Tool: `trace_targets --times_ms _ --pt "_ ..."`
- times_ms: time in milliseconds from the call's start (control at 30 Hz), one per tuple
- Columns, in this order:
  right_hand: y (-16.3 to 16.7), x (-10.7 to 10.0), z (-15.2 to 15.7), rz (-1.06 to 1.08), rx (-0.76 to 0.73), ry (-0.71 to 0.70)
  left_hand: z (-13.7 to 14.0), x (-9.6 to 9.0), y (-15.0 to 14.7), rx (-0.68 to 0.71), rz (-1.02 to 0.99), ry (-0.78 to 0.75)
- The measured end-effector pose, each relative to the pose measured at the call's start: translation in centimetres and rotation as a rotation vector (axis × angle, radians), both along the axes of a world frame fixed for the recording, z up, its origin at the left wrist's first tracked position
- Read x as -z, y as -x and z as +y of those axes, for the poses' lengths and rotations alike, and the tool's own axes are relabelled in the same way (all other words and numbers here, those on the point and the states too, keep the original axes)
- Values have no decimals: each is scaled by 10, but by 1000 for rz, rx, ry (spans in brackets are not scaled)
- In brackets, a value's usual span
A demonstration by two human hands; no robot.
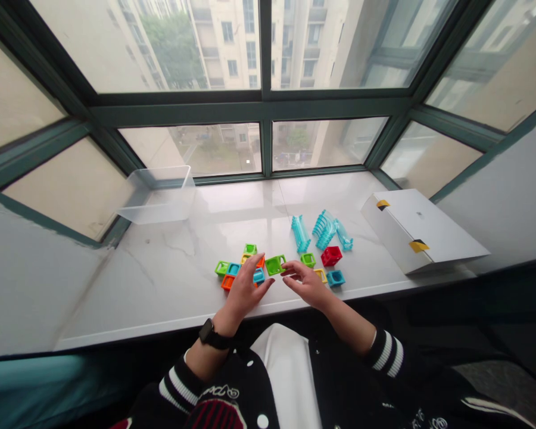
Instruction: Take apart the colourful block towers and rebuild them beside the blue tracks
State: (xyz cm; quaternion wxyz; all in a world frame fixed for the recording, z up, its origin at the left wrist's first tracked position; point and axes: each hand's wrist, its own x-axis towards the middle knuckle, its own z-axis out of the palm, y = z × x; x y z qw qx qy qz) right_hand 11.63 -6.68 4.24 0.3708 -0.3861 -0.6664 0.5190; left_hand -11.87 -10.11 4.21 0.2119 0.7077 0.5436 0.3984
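Observation:
A bright green toy block (274, 265) lies on the white sill between my two hands. My left hand (245, 288) is open at its left, thumb and fingers apart, above a cluster of coloured blocks that it partly hides. In that cluster show a green block (222, 269), a blue block (233, 270) and an orange block (227, 282). To the right, my right hand (307, 285) is open, its fingertips at the green block's right edge; whether they touch it I cannot tell. Close behind this hand sit another green block (308, 260) and a partly hidden yellow block (320, 274).
Right of my hands stand a red block (331, 256) and a teal block (336, 278). Farther back lie clear blue track pieces (300, 233). A transparent plastic bin (161, 213) is at the back left, a white box (422, 229) at the right. Windows enclose the sill (129, 304).

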Motion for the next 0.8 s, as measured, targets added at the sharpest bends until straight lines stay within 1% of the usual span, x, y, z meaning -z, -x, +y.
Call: trace_targets --times_ms 167,267,367,467,633,800 --pt "2 -1 -6 97 -79 112 -4 -8 -9 -12 -101 -27" --pt "2 -3 -7 118 -101 100 -5 -7 -11 -58 -177 30" --pt "3 -4 -7 119 -63 80 -5 -5 -14 -76 -307 115" --pt "6 -3 -6 148 5 113 -5 -2 -20 -52 -409 163" --pt "7 -3 -6 151 40 122 -6 2 -31 11 -477 203" --pt "7 -6 -8 128 45 76 -6 2 -33 10 -504 226"
